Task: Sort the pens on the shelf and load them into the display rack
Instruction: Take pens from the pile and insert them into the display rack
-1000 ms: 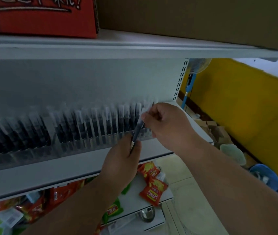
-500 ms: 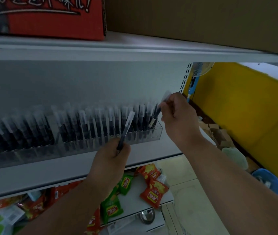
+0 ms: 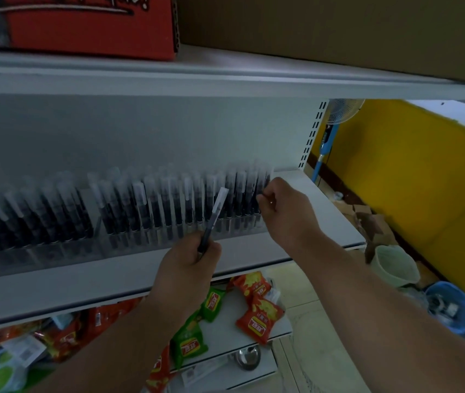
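1. the loose pen stands tilted in front of the display rack, cap end up and leaning right, its lower end pinched in the left hand, whose fingers are curled round it.
2. a second ago both hands met on this pen in front of the rack; now only the left one has it, and it sits a little lower and further out from the rack than before.
3. the right hand has gone to the right end of the rack. half a second ago it was lowering a pen with a pale cap there; now no cap shows above it, and its curled fingertips touch the last pens in the row. whether it still pinches one i cannot tell.
4. i judge that one pen has just gone into the right end slot, which leaves the pen in the left hand as the next to load.
5. the rack sits along the front of the white shelf, packed with dark pens with pale caps, blurred towards its left.
6. below the rack's shelf lie red and green snack packets; above it a red carton rests on the upper shelf.
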### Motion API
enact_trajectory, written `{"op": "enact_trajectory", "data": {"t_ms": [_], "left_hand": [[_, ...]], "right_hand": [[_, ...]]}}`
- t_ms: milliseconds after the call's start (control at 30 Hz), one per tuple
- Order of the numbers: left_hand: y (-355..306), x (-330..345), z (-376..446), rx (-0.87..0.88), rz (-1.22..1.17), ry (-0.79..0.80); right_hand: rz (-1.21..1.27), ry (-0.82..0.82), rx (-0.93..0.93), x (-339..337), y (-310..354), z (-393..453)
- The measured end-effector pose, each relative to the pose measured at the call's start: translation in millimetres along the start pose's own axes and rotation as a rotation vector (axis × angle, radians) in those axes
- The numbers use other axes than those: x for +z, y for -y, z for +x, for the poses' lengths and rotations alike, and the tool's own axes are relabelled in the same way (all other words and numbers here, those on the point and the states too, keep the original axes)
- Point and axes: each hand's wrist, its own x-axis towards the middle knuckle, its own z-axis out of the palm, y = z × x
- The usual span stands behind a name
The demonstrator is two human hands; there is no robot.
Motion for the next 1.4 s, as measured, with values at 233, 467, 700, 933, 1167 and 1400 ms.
{"op": "enact_trajectory", "data": {"t_ms": [233,467,700,933,1167,1400], "left_hand": [[-5,10,6,0.037,-0.011,0.028],[-13,31,15,0.180,0.110,0.116],[-17,27,21,0.236,0.266,0.162],[8,0,26,0.541,0.729,-0.131],[17,1,24,0.510,0.885,-0.152],[19,2,22,0.494,0.932,-0.152]], "right_hand": [[0.267,0.043,0.031,-19,16,-18],[0.642,0.172,0.132,-26,34,-27],[0.710,0.011,0.140,-25,21,-23],[0.271,-0.265,-0.162,-44,1,2],[0.080,-0.233,-0.306,-30,-1,8],[-0.010,-0.132,-0.247,-23,-5,10]]}}
